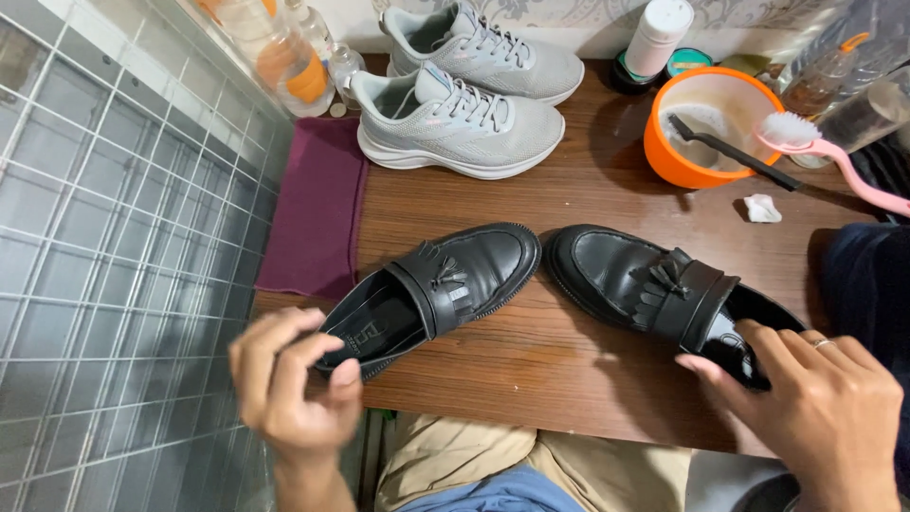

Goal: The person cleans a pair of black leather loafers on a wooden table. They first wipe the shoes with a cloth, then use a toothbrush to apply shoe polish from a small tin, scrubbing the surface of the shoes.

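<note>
Two black tasselled loafers lie on a brown wooden table [588,199], toes pointing away and inward. My left hand [294,389] grips the heel of the left loafer [445,284] at the table's near edge. My right hand [815,417], with a ring on one finger, holds the heel opening of the right loafer [635,280], fingers reaching inside the shoe.
A pair of grey sneakers [464,118] stands at the back. A purple cloth [318,204] lies at the left. An orange bowl [664,152] with a black brush and a pink brush [825,152] sits back right, among bottles. A wire grid [114,256] runs along the left.
</note>
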